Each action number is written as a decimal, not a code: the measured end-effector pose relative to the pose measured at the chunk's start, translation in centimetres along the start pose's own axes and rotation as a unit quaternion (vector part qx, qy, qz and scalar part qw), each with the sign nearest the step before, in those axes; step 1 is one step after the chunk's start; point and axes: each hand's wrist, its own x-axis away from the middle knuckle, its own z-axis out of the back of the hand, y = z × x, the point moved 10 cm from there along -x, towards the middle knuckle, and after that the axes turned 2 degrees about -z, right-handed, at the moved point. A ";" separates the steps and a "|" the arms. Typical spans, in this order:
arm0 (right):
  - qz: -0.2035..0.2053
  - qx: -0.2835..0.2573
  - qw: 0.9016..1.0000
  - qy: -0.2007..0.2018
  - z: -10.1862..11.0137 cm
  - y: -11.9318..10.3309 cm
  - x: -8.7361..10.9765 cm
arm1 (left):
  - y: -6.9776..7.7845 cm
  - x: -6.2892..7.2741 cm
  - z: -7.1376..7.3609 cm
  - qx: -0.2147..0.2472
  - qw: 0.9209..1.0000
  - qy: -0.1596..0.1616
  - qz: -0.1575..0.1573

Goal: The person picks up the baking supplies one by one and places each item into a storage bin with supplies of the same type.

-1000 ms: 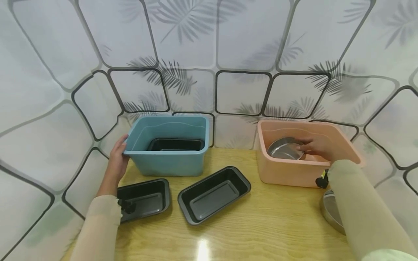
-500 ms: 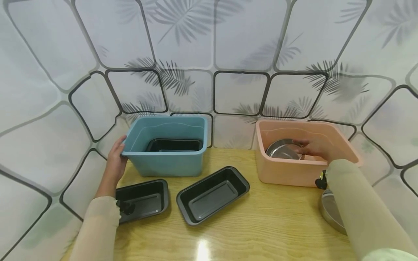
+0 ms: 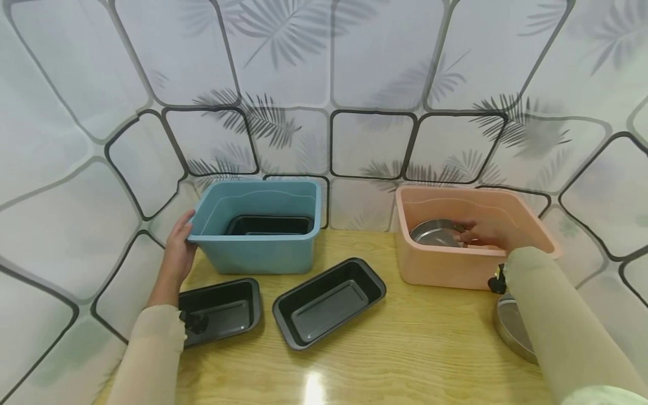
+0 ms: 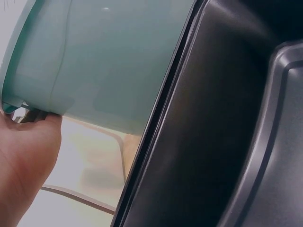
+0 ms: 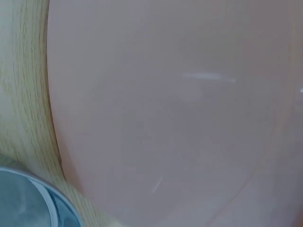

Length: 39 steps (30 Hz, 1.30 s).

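Observation:
At the blue plastic bin (image 3: 258,256) on the left, my left hand (image 3: 177,247) grips the rim at the near left corner. The left wrist view shows the thumb just under that rim. A black loaf pan (image 3: 270,225) lies inside this bin. My right hand (image 3: 486,233) reaches into the pink plastic bin (image 3: 450,271) and pinches the edge of a round metal cake pan (image 3: 434,235), which sits low against the bin's left side. In the right wrist view, the pink bin's outer wall (image 5: 165,118) hides the right hand's grip.
Two black loaf pans lie on the wooden table, one near the left forearm (image 3: 228,315) and one in the middle (image 3: 331,304). Another round cake pan (image 3: 512,326) stands in front of the pink bin, partly behind the right sleeve. A patterned curtain (image 3: 374,146) closes the back.
The right hand and the round cake pan have sunk slightly lower and leftward inside the pink bin. My left hand stays on the blue bin's rim.

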 end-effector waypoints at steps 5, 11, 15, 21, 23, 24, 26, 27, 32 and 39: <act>0.001 0.014 1.000 -0.003 -0.1 -0.2 0.0 | -0.1 0.0 0.1 -0.001 1.000 0.002 0.001; 0.012 0.061 0.997 0.039 0.7 -0.8 0.4 | 0.1 -0.1 0.1 0.000 1.000 0.002 0.002; 0.008 0.048 0.996 0.080 1.8 -1.0 1.4 | 0.1 -0.1 0.0 0.000 1.000 0.003 0.001; 0.021 0.041 0.989 0.143 3.2 -2.0 2.7 | 0.0 -0.2 0.0 0.007 1.000 0.001 -0.002; 0.034 0.063 0.983 0.168 3.6 -2.7 3.0 | -0.1 -0.2 0.1 0.009 1.000 0.002 -0.005; 0.036 0.072 0.981 0.178 3.8 -3.0 3.2 | -0.1 -0.1 0.1 0.009 1.000 0.003 -0.006; 0.040 0.085 0.977 0.193 4.0 -3.6 3.4 | -0.1 -0.1 0.1 0.015 1.000 0.002 -0.010; 0.040 0.091 0.975 0.199 4.1 -3.8 3.6 | -0.1 -0.1 0.1 0.016 1.000 0.001 -0.011; 0.050 0.100 0.969 0.222 4.1 -5.3 4.8 | -0.1 0.0 0.1 0.009 1.000 0.002 -0.011; 0.096 0.115 0.952 0.268 3.9 -7.4 7.4 | 0.0 0.1 -0.1 0.005 1.000 0.002 -0.009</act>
